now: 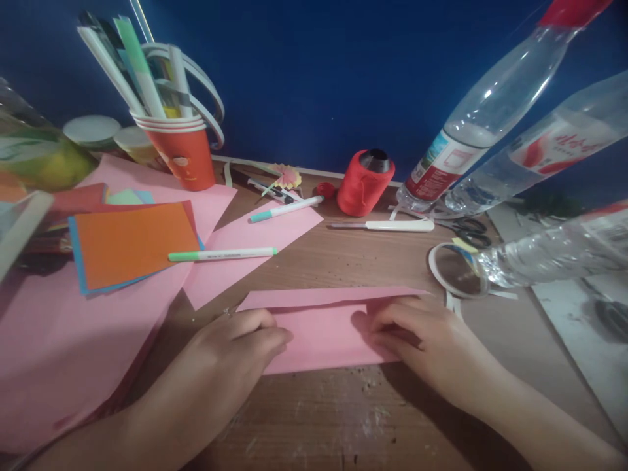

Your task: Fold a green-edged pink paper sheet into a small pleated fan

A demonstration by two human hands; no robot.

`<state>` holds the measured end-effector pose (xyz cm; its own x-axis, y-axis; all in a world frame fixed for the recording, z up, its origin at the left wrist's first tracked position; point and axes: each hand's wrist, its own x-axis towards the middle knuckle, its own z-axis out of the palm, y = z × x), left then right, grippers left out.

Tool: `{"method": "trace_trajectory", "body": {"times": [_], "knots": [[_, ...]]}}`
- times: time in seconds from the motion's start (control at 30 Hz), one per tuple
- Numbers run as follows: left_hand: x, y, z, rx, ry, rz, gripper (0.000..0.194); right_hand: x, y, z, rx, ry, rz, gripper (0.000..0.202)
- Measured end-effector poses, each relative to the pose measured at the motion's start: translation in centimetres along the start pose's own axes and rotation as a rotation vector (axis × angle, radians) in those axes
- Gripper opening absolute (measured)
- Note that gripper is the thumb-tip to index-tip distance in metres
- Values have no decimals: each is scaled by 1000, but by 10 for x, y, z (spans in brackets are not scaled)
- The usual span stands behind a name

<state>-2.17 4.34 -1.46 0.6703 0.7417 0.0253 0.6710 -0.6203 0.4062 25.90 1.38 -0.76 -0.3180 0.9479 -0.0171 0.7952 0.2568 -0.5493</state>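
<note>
Looks mid-fold: left hand (240,343) and right hand (432,337) apart, each pinching one end of the pink sheet (324,333) between them, far-side flap (333,297) apparently not flat; next move likely calls for aligned ends, then pressing down.

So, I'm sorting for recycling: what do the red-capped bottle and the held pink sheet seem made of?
Red-capped bottle: probably clear, glossy plastic; see-through with bright highlights. Held pink sheet: likely matte paper, perhaps thin card; folded, no shine.
</note>
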Motion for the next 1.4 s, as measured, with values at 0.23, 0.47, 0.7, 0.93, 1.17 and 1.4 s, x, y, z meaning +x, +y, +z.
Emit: {"method": "trace_trajectory", "body": {"times": [0.23, 0.47, 0.7, 0.93, 1.17, 1.4], "knots": [[7, 8, -10, 43, -56, 58, 35, 0, 3, 2, -64, 23, -125, 27], [-22, 23, 1, 438, 134, 271, 46, -8, -3, -3, -249, 20, -283, 26], [-46, 42, 17, 709, 119, 247, 48, -16, -15, 1, -495, 22, -500, 30], [-46, 45, 21, 691, 96, 240, 48, -12, -8, 7, -344, 113, -382, 25], [-48, 46, 23, 682, 110, 190, 50, -8, 5, 11, -122, 96, -147, 15], [-47, 47, 24, 680, 134, 160, 48, -9, 5, 12, -125, 104, -153, 18]]}}
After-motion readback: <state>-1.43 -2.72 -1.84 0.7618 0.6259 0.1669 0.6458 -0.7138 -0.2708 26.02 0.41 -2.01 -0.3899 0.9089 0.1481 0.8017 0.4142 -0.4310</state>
